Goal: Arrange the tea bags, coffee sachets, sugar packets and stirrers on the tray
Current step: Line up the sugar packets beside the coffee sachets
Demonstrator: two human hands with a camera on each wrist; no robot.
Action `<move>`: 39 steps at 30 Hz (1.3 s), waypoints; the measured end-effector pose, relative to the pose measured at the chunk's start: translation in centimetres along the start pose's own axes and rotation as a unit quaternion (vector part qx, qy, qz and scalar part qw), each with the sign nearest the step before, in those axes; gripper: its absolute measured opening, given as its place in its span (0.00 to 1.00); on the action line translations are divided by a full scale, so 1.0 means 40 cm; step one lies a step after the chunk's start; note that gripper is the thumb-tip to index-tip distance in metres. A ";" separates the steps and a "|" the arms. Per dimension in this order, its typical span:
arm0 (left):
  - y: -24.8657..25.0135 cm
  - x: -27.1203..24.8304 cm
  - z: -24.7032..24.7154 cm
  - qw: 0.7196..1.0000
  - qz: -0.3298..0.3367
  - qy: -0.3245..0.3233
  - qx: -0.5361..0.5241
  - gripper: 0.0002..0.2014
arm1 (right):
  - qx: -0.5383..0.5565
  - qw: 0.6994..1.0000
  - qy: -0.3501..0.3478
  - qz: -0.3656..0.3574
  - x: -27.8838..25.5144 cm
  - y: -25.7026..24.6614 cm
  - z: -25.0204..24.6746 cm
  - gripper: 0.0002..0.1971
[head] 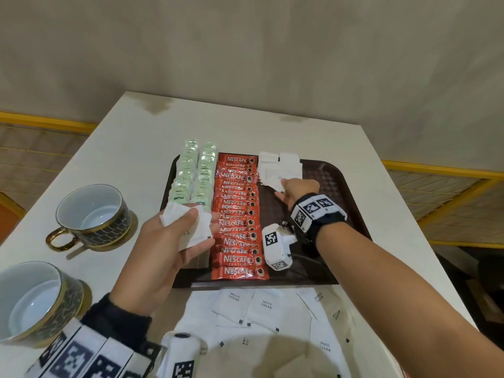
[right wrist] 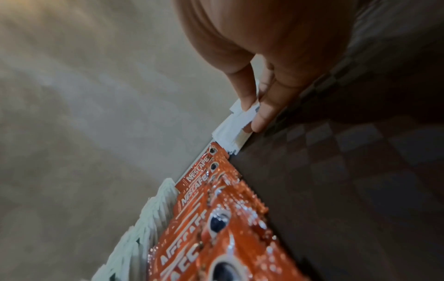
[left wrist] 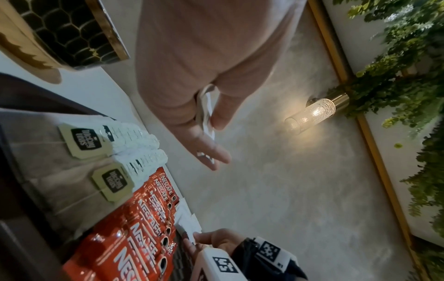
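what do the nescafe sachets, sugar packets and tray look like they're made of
Nescafe sachets: glossy red foil or plastic film, judging by the glints. White sugar packets: matte paper, creased. Tray: dark brown, probably plastic, with a woven-looking checked texture.

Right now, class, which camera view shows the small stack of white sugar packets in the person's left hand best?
The head view: the sugar packets lie fanned face-up across the left hand, thumb on top. The left wrist view shows only their thin white edges between the fingers. The right wrist view does not show them.
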State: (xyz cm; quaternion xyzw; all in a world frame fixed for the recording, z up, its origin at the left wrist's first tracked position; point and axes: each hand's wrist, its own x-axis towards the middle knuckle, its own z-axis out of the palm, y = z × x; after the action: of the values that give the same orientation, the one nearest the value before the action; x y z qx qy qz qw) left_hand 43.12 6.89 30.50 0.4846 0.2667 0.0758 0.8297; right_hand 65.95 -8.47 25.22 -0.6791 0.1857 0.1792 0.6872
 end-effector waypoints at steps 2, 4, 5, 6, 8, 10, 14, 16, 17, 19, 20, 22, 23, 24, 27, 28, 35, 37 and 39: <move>0.005 0.001 0.001 1.000 0.002 0.000 0.000 0.15 | 0.021 1.000 -0.001 0.010 0.007 0.005 0.009 0.15; 0.009 0.002 0.003 1.000 0.002 -0.003 0.001 0.15 | 0.018 1.000 -0.006 0.011 0.005 0.004 0.016 0.22; 0.010 0.001 0.005 1.000 0.001 -0.005 0.002 0.15 | 0.007 1.000 -0.006 0.013 -0.001 0.001 0.019 0.22; 0.010 0.001 0.006 1.000 0.001 -0.006 0.002 0.15 | -0.005 1.000 -0.007 0.014 -0.004 -0.002 0.021 0.22; 0.012 0.000 0.008 1.000 0.001 -0.009 0.001 0.16 | -0.026 1.000 -0.006 0.015 0.002 -0.002 0.017 0.22; 0.013 0.000 0.009 1.000 0.000 -0.008 0.002 0.16 | -0.046 0.999 0.000 0.006 0.010 -0.004 0.011 0.22; 0.011 0.000 0.009 1.000 -0.004 -0.007 0.010 0.16 | -0.089 0.996 0.028 -0.010 0.018 -0.014 0.004 0.14; 0.010 -0.001 0.007 1.000 -0.006 -0.006 0.012 0.15 | -0.099 0.994 0.054 0.011 0.023 -0.022 -0.010 0.06; 0.010 -0.002 0.006 1.000 -0.007 -0.006 0.012 0.15 | -0.110 0.993 0.051 0.013 0.028 -0.027 -0.023 0.06; 0.010 -0.003 0.002 1.000 -0.006 -0.009 0.017 0.16 | -0.133 0.990 0.055 0.006 0.042 -0.042 -0.057 0.08; 0.010 -0.003 0.001 1.000 -0.006 -0.010 0.020 0.16 | -0.150 0.987 0.065 0.001 0.048 -0.051 -0.079 0.10; 0.010 -0.004 0.000 1.000 -0.006 -0.010 0.022 0.16 | -0.203 0.975 0.085 -0.009 0.065 -0.067 -0.115 0.14; 0.010 -0.003 0.000 1.000 -0.006 -0.010 0.024 0.16 | -0.231 0.969 0.088 -0.011 0.074 -0.072 -0.127 0.15; 0.008 -0.002 0.002 1.000 -0.008 -0.010 0.025 0.16 | -0.254 0.963 0.087 -0.009 0.082 -0.077 -0.134 0.15; 0.004 -0.001 0.007 1.000 -0.013 -0.012 0.024 0.16 | -0.283 0.957 0.068 0.001 0.101 -0.083 -0.133 0.10; 0.003 0.001 0.008 1.000 -0.014 -0.011 0.023 0.16 | -0.294 0.954 0.065 -0.004 0.104 -0.084 -0.129 0.10; -0.003 0.008 0.006 0.999 -0.016 -0.009 0.033 0.13 | -0.346 0.935 0.020 -0.074 0.119 -0.080 -0.113 0.07; -0.005 0.008 0.007 0.999 -0.016 -0.009 0.036 0.13 | -0.346 0.935 0.018 -0.073 0.119 -0.080 -0.106 0.07; -0.008 0.010 0.008 0.999 -0.017 -0.006 0.033 0.13 | -0.382 0.919 0.043 -0.088 0.118 -0.081 -0.100 0.09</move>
State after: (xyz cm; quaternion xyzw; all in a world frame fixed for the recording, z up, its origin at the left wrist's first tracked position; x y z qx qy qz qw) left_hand 43.58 6.65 30.20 0.5072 0.2723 0.0504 0.8161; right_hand 71.60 -12.53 25.64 -0.9106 0.0719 0.1462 0.3798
